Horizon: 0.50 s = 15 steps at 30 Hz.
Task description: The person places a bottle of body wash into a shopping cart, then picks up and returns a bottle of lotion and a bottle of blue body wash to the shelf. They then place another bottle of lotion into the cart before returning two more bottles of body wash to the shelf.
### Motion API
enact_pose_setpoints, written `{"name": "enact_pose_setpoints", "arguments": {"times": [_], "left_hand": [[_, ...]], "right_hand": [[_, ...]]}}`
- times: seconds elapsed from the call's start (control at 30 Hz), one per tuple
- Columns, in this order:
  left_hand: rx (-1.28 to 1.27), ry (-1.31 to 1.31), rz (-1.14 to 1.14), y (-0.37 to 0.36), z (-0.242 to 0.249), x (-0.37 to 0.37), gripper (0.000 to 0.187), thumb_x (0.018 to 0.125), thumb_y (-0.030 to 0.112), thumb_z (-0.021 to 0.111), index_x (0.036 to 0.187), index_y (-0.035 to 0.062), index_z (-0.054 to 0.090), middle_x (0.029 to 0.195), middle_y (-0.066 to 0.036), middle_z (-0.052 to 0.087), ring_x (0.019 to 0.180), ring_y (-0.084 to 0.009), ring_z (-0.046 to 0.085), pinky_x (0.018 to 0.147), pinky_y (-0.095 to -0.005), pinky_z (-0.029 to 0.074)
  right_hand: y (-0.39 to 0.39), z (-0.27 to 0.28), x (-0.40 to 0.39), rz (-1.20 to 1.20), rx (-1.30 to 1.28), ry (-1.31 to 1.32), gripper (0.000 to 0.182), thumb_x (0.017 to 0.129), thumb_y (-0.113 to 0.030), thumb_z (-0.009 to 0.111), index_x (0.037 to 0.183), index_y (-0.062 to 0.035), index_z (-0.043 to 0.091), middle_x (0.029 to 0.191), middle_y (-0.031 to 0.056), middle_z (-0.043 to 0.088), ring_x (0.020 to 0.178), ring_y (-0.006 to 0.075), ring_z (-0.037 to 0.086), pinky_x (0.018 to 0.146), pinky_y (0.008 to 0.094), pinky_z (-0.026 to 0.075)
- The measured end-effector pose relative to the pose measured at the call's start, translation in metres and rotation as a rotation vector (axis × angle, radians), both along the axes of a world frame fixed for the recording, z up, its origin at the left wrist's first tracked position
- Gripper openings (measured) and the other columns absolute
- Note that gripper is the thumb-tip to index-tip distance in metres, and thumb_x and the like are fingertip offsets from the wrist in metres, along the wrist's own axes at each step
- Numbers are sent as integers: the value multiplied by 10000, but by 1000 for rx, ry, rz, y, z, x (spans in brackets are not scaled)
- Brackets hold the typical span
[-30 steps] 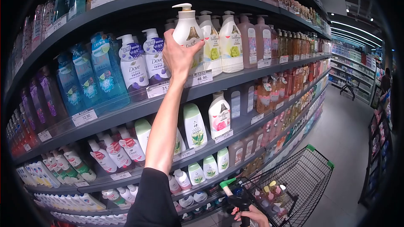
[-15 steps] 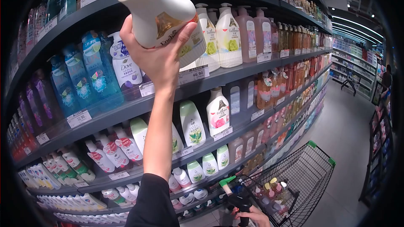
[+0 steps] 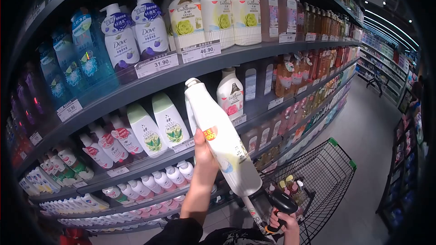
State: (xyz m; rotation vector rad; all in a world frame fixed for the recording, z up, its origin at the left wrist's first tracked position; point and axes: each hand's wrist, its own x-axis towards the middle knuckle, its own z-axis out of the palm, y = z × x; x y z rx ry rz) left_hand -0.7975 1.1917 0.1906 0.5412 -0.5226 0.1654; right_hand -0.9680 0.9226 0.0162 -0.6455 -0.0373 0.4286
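A white pump bottle (image 3: 222,140) with a red and yellow sticker is held tilted in front of the shelves, its top toward the upper left. My left hand (image 3: 205,156) is wrapped round its side, with part of the fingers hidden behind it. At the lower right, my right hand (image 3: 282,221) grips the handle of a black handheld scanner (image 3: 282,201). The scanner is beside the handle end of a shopping cart (image 3: 334,186).
Shelves (image 3: 263,51) full of bottles curve along the left and middle. Small pump bottles (image 3: 290,185) lie in the cart. A dark display rack (image 3: 399,168) stands at the right, across the grey aisle floor (image 3: 352,154). More shelves (image 3: 383,70) are farther back.
My left hand has come down from the upper shelf with the bottle, which is now turned to another side. The scanner has risen and shows more fully near the bottle's base.
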Motion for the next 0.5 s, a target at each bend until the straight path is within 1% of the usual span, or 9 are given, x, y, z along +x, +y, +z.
{"name": "enact_pose_setpoints", "arguments": {"times": [0.07,0.13,0.2,0.23,0.33,0.37,0.4,0.47,0.5], "left_hand": [[23,17,-217,-14,-14,-5,838,844,683,525,1395,73,358,1089,-125,471,866,-228,514,685,-357,443],[-241,-22,-703,-25,-32,2,809,861,638,535,1342,3,394,1093,-146,475,854,-231,539,686,-320,498],[-379,48,-1047,-31,-50,2,783,865,585,562,1354,3,370,1083,-153,455,854,-236,510,690,-296,480],[-402,151,-1169,-31,-48,-3,748,874,493,593,1359,-21,345,1049,-148,452,835,-213,515,690,-307,483],[-627,148,-1328,-47,-84,-6,722,886,424,602,1359,-45,323,1013,-137,442,810,-193,513,694,-330,493],[-689,151,-1349,-50,-90,-9,704,902,389,592,1361,-61,304,1000,-127,424,795,-179,515,743,-362,501],[-695,166,-1349,-48,-94,-15,704,902,389,592,1361,-61,304,1000,-127,424,795,-179,515,743,-362,501],[-662,303,-1289,-42,-91,-26,691,921,370,569,1372,-65,279,1003,-126,410,803,-177,515,792,-373,492],[-666,296,-1317,-41,-95,-26,657,945,353,531,1371,-80,283,1009,-129,399,807,-183,516,902,-404,473]], "right_hand": [[-2,10,-6,-27,-48,-35,289,828,-104,625,1068,21,522,675,102,464,518,173,452,485,312,379],[-2,21,-12,-37,-75,-30,304,814,-89,641,1066,29,520,670,98,469,505,170,452,477,309,377],[1,33,-17,-51,-204,-177,323,799,-62,656,1073,39,518,668,101,489,506,170,471,470,304,377],[3,38,-18,-61,-137,-195,480,758,76,632,1215,69,484,701,100,536,517,136,497,463,283,396],[-2,41,-23,-60,-531,-386,474,685,50,705,1140,55,572,879,111,667,671,177,635,603,295,502],[-1,42,-21,-96,-792,-601,481,632,-29,769,1084,27,614,961,98,694,804,204,673,747,325,522],[-1,47,-20,-170,-863,-771,523,602,-98,795,1082,6,618,965,117,691,867,250,675,816,355,511],[1,40,-16,-59,-878,-832,613,582,-112,818,1136,30,595,998,99,689,907,203,659,826,330,504],[1,41,-17,-56,-876,-825,613,582,-112,818,1136,30,595,998,99,689,907,203,659,826,330,504]]}}
